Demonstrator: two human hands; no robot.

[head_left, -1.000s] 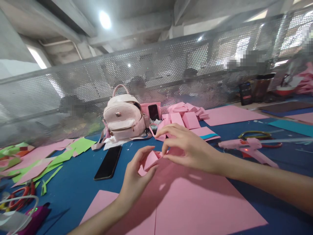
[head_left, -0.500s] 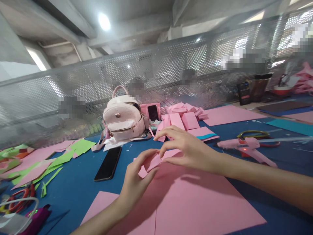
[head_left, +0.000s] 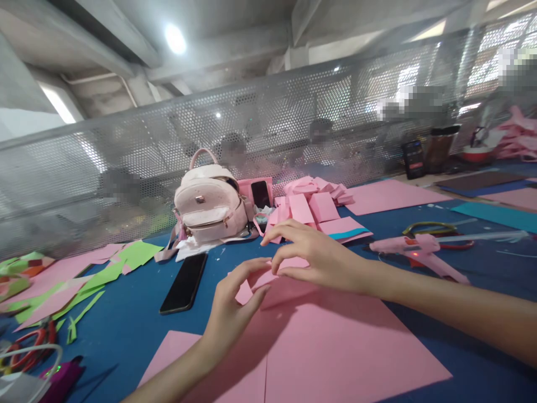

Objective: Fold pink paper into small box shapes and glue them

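Observation:
My left hand (head_left: pixel 235 305) curls around the left side of a small pink foam strip (head_left: pixel 260 279), its thumb and fingers closed on it. From the right, my right hand (head_left: pixel 316 256) pinches the same strip with bent fingers, which partly hide it. The strip is bent and held just above large pink foam sheets (head_left: pixel 356 347) lying flat below both hands. Behind my right hand are stacked pink foam pieces (head_left: pixel 325 207) and a pink piece with a blue stripe (head_left: pixel 346 229).
A pink glue gun (head_left: pixel 425 250) lies on the right beside pliers (head_left: pixel 430 228). On the left are a black phone (head_left: pixel 183 284), green foam scraps (head_left: pixel 103 275) and red-handled tools (head_left: pixel 31 347). A pale pink backpack (head_left: pixel 212 207) stands before a perforated metal screen (head_left: pixel 268 112).
The view has shifted slightly. Both hands keep nearly the same hold on the pink foam strip, with only slight finger movement.

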